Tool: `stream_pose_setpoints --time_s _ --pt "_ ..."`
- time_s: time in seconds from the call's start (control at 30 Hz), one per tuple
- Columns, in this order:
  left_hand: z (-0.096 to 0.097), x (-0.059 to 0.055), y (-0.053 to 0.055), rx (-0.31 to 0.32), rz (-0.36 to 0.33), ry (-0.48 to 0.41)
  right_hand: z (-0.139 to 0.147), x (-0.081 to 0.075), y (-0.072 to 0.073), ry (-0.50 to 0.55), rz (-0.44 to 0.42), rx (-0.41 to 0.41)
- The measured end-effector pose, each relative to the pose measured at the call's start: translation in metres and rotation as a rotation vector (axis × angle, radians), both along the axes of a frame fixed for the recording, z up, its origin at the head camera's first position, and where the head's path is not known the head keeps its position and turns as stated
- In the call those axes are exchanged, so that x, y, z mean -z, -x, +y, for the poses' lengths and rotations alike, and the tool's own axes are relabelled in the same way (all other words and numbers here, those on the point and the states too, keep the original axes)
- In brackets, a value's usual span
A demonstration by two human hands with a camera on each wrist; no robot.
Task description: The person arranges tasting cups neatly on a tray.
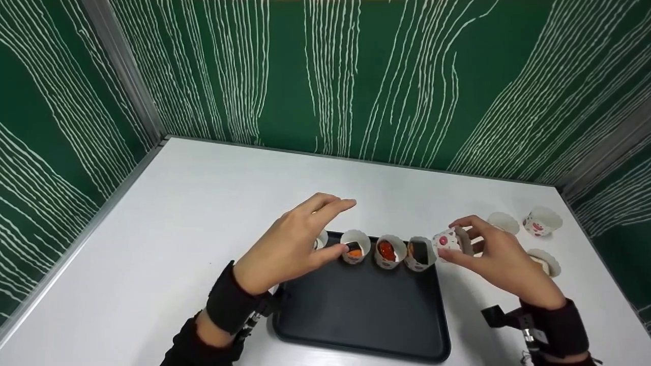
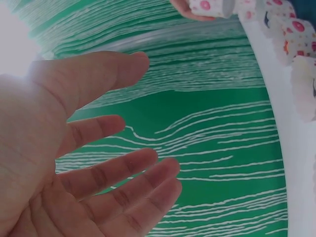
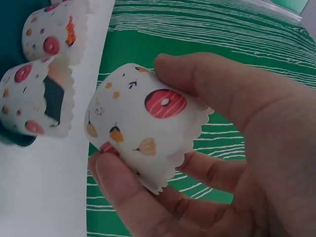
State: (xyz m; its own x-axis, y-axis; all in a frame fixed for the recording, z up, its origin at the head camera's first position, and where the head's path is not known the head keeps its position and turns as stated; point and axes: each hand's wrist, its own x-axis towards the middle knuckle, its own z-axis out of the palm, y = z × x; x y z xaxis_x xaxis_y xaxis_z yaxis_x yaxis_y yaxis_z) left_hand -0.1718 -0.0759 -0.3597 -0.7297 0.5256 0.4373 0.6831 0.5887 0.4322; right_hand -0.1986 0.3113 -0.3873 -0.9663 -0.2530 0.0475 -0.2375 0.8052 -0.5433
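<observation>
My right hand (image 1: 503, 259) grips a paper baking cup (image 3: 133, 113) with a scalloped rim and a printed doughnut pattern, thumb on one side and fingers on the other. The cup is tilted and held just right of the dark tray (image 1: 356, 310); its inside is hidden. My left hand (image 1: 292, 241) holds nothing, fingers extended and thumb apart, over the tray's far left corner. Along the tray's far edge stand a cup with a black and orange piece (image 1: 355, 247), a cup with a glossy red piece (image 1: 389, 252) and a cup with a black-wrapped piece (image 1: 420, 254).
Another cup (image 1: 321, 240) is partly covered by my left hand. At the table's right stand one cup at the back (image 1: 541, 222), one cup behind my right hand (image 1: 503, 222) and one cup with pale contents (image 1: 545, 263). Green, white-streaked panels (image 1: 285, 76) border the white table (image 1: 213, 188).
</observation>
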Motion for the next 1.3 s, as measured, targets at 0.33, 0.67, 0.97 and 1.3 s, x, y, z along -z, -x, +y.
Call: stream_pose_setpoints --time_s 0.33,0.67,0.97,1.3 --pt "0.004 0.002 0.000 0.024 0.012 -0.001 -0.021 -0.009 -0.004 0.085 -0.087 -0.012" --pt "0.011 0.003 -0.002 0.048 0.015 0.012 -0.050 -0.017 -0.007 0.126 -0.037 -0.061" --pt "0.017 0.007 -0.002 0.064 0.017 0.019 -0.076 -0.020 -0.009 0.214 -0.055 -0.114" --pt "0.022 0.010 -0.004 0.071 0.007 0.039 -0.097 -0.022 -0.012 0.288 -0.106 -0.185"
